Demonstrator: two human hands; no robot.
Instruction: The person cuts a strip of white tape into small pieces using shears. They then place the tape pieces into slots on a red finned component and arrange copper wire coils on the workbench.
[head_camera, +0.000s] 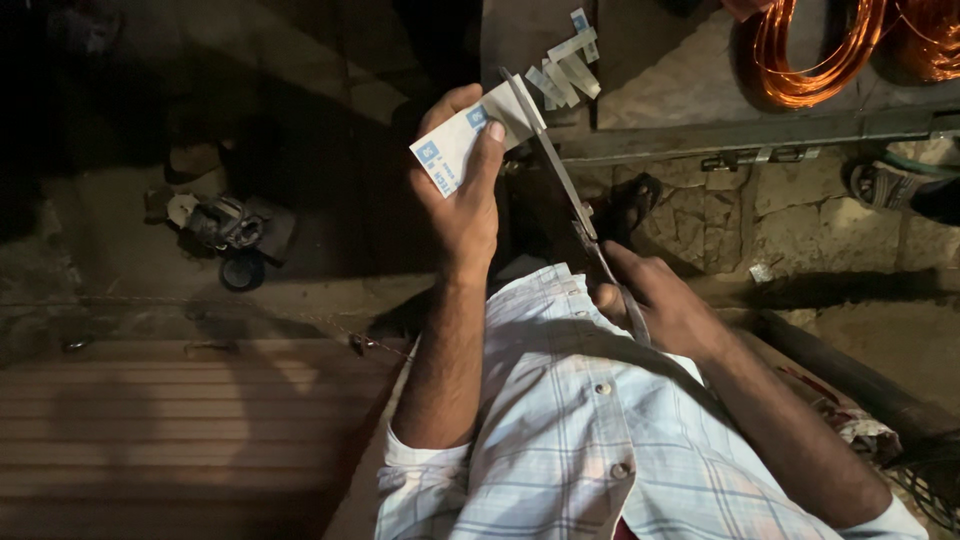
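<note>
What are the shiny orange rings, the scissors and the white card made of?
The orange coils look like bare copper wire: thin strands, a bright metallic orange glint. The scissors in the right hand seem to be steel, with long, dull grey blades. The white card held by the left hand looks like thin, matte paper or card; it bends slightly and cut strips lie beyond.

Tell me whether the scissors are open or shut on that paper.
Open. The scissors in the right hand show blades parted at the tip, straddling the edge of the white-and-blue paper held by the left hand.
</note>
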